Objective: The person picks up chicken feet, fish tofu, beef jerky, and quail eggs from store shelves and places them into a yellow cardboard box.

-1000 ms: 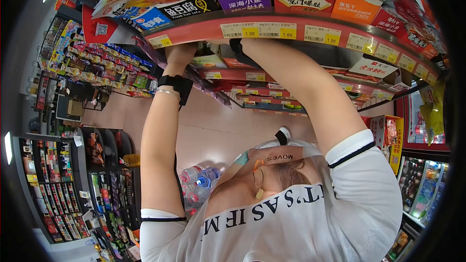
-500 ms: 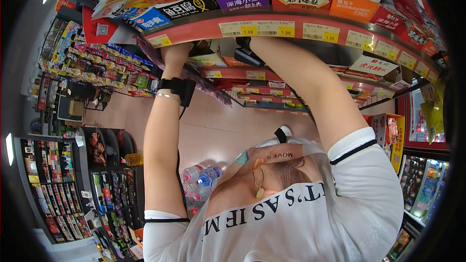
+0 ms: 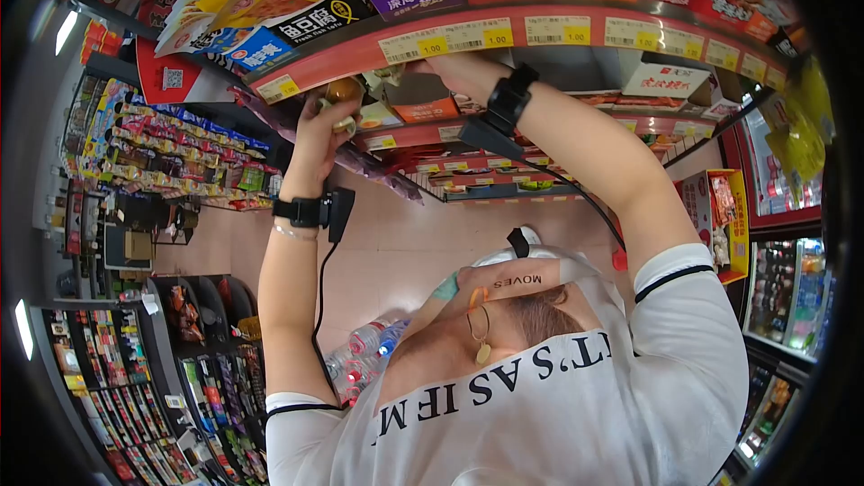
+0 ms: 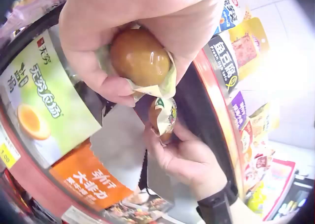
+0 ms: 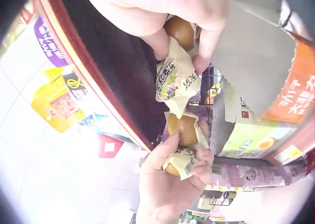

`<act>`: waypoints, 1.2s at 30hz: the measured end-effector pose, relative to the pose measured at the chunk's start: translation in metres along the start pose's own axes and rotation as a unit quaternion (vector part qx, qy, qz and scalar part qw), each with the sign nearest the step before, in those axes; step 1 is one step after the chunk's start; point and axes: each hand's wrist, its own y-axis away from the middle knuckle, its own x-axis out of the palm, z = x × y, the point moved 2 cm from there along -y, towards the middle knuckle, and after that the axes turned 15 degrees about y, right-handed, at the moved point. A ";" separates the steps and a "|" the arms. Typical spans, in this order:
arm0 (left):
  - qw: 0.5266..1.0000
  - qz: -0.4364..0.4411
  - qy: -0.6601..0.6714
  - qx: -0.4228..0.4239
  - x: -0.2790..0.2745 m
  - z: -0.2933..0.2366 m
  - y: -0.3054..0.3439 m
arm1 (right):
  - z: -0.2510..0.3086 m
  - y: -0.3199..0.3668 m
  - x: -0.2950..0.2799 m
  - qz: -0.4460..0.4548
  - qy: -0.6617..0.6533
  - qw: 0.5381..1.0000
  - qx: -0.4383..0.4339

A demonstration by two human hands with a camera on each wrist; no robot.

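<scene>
Left grip [image 4: 135, 9] curled round brown egg [image 4: 140, 57], right grip [image 4: 184, 157] pinching wrapped egg [image 4: 164, 116] just beside; likely light, slick, easily crushed: cradle each middle.

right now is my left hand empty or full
Full: in the left wrist view, the left hand grips a brown egg, with pale wrapper showing around its edge.

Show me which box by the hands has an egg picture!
The green-and-white box beside the orange box: it shows a cut egg; the orange one shows writing.
</scene>
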 end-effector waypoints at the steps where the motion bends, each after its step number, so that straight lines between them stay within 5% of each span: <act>1: 1.000 -0.002 0.024 -0.011 0.001 0.003 0.008 | 0.014 0.011 0.003 0.008 -0.084 0.991 0.102; 3: 0.997 0.047 0.046 -0.047 -0.003 0.010 0.021 | 0.032 0.039 -0.004 0.039 -0.068 0.992 0.099; 5: 0.989 0.078 0.085 -0.095 0.001 0.021 0.036 | 0.058 0.071 -0.006 -0.035 -0.003 0.990 0.140; 10: 0.961 0.148 0.138 -0.191 0.026 0.065 0.063 | 0.045 0.140 -0.019 -0.028 -0.103 0.982 0.156; 15: 0.925 0.219 0.141 -0.277 0.068 0.114 0.078 | 0.025 0.222 -0.044 -0.131 -0.085 0.963 0.218; 21: 0.855 0.336 0.120 -0.376 0.146 0.165 0.115 | 0.045 0.325 -0.073 -0.295 -0.132 0.919 0.226; 36: 0.798 0.420 0.020 -0.432 0.378 0.273 0.251 | 0.097 0.540 -0.208 -0.449 -0.128 0.852 0.236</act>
